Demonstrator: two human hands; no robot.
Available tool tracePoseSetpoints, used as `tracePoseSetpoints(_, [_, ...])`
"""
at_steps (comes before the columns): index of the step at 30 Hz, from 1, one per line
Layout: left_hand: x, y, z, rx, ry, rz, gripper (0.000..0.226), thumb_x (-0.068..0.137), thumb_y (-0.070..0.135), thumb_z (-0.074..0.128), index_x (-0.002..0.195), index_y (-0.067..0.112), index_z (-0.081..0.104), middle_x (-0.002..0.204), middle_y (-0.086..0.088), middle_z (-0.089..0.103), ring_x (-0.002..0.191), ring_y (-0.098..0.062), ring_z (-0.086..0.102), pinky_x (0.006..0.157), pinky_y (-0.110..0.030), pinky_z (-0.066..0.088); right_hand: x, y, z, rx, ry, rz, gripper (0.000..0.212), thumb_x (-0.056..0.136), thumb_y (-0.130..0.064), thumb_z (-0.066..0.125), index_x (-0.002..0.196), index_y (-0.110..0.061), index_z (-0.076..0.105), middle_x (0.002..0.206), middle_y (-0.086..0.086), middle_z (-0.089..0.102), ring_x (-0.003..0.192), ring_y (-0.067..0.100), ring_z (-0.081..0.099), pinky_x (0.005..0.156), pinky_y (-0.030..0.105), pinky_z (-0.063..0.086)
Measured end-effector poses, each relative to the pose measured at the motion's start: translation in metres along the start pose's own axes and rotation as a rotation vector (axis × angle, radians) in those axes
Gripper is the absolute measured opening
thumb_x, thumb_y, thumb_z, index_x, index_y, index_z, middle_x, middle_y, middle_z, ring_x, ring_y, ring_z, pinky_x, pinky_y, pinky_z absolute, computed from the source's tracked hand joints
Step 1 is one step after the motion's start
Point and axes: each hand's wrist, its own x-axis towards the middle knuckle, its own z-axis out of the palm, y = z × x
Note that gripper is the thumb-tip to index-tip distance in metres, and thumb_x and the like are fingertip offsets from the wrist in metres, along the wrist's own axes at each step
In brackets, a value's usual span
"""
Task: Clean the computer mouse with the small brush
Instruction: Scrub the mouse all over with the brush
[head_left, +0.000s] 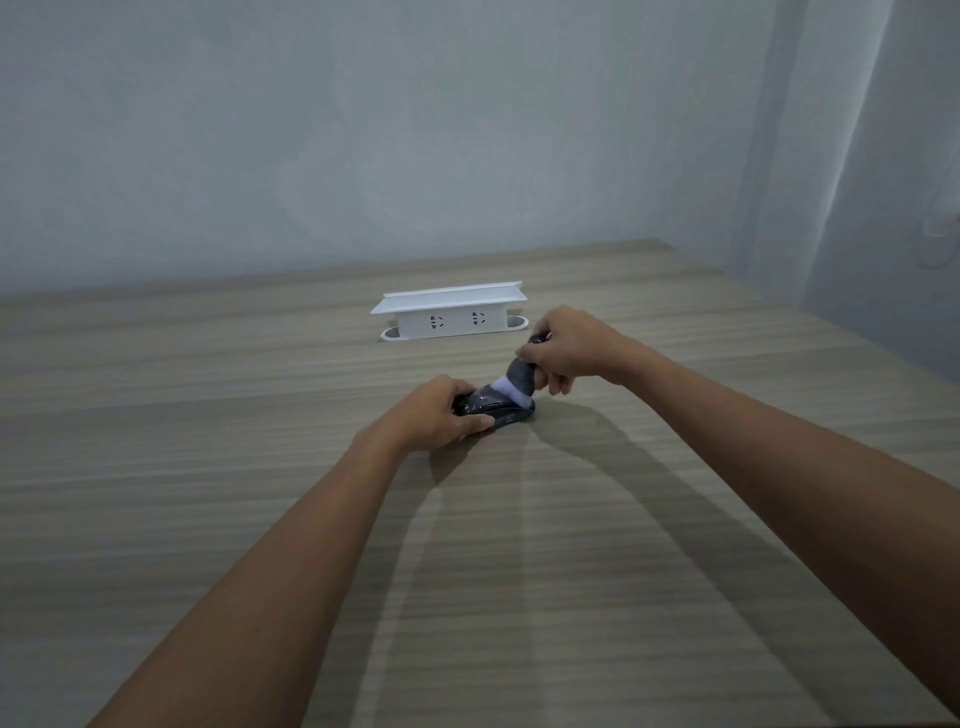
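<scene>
A black computer mouse (501, 409) lies on the wooden desk (208, 467) in the middle of the view. My left hand (434, 413) grips its left end and covers part of it. My right hand (569, 347) holds a small brush (519, 382) with a dark grey body and pale bristles. The bristles press down on the top of the mouse at its right side. The upper end of the brush handle is hidden inside my fingers.
A white desktop socket box (449, 312) with a flat lid stands on the desk just behind the hands. A grey wall rises behind it, and the desk's right edge runs along a curtain or wall (883, 208).
</scene>
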Motion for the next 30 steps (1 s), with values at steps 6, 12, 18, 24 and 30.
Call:
tracePoseSetpoints(6, [-0.002,0.001,0.002,-0.01,0.029,-0.01,0.035,0.092,0.035,0.069,0.118,0.012,0.071,0.099,-0.011,0.077,0.087,-0.025,0.069,0.078,-0.036,0.053,-0.001,0.002,-0.001,-0.081,0.023,0.018,0.027,0.096,-0.006,0.054,0.075,0.004,0.068,0.063,0.014,0.072,0.032,0.01,0.06,0.035,0.019,0.047])
tracePoseSetpoints(12, [-0.001,0.001,0.004,-0.017,0.035,-0.023,0.036,0.091,0.036,0.071,0.117,0.012,0.071,0.099,-0.01,0.077,0.092,-0.027,0.07,0.083,-0.038,0.054,-0.005,0.008,0.01,-0.086,0.073,0.01,0.028,0.093,-0.005,0.053,0.071,0.004,0.068,0.064,0.018,0.075,0.036,0.014,0.063,0.034,0.018,0.047])
tracePoseSetpoints(18, [-0.001,0.001,0.004,-0.001,0.042,-0.034,0.036,0.091,0.038,0.07,0.115,0.012,0.072,0.097,-0.011,0.077,0.09,-0.027,0.07,0.076,-0.035,0.053,-0.008,0.005,0.004,0.025,0.028,0.005,0.021,0.091,-0.005,0.055,0.074,-0.002,0.067,0.05,0.003,0.071,0.036,0.013,0.065,0.036,0.019,0.048])
tracePoseSetpoints(24, [-0.003,0.008,0.004,-0.006,0.073,-0.074,0.04,0.091,0.044,0.069,0.104,0.007,0.076,0.093,-0.018,0.077,0.078,-0.026,0.066,0.069,-0.033,0.045,-0.016,0.019,0.003,0.07,0.092,0.067,0.017,0.092,-0.003,0.051,0.09,0.01,0.062,0.067,0.02,0.074,0.038,0.019,0.065,0.039,0.025,0.054])
tracePoseSetpoints(30, [-0.006,0.01,0.002,-0.16,0.103,-0.111,0.041,0.093,0.044,0.067,0.108,0.008,0.079,0.1,-0.013,0.079,0.098,-0.029,0.072,0.086,-0.037,0.053,-0.019,0.023,0.005,0.257,0.104,0.118,0.013,0.096,-0.004,0.053,0.088,0.004,0.061,0.064,0.019,0.072,0.049,0.027,0.071,0.045,0.028,0.056])
